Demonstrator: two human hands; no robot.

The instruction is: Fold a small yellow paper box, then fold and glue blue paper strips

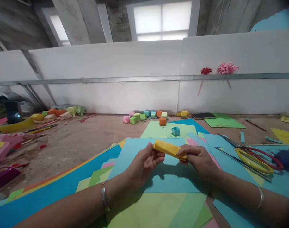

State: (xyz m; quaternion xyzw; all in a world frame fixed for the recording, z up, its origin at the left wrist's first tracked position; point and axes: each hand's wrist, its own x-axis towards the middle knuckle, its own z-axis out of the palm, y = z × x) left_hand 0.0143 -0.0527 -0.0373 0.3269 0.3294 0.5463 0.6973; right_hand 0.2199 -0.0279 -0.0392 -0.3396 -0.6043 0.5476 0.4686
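A folded strip of yellow paper (167,148) is held up between my two hands, above a light blue sheet (132,161). My left hand (144,161) pinches its left end between thumb and fingers. At the other end, the thumb and fingers of my right hand (197,158) close on the strip. The strip slants slightly down toward the right. Just beyond it, a small blue paper box (175,131) stands on a pale green sheet (151,129). To the right of my right hand lie scissors with red handles (270,158) and scissors with yellow handles (253,161).
Several small paper cubes (133,120) line the back by the white wall (111,95). More paper shapes (59,112) are at the back left. A pink glue gun (8,144) lies at the far left. A dark phone (203,116) and a green sheet (225,120) are back right.
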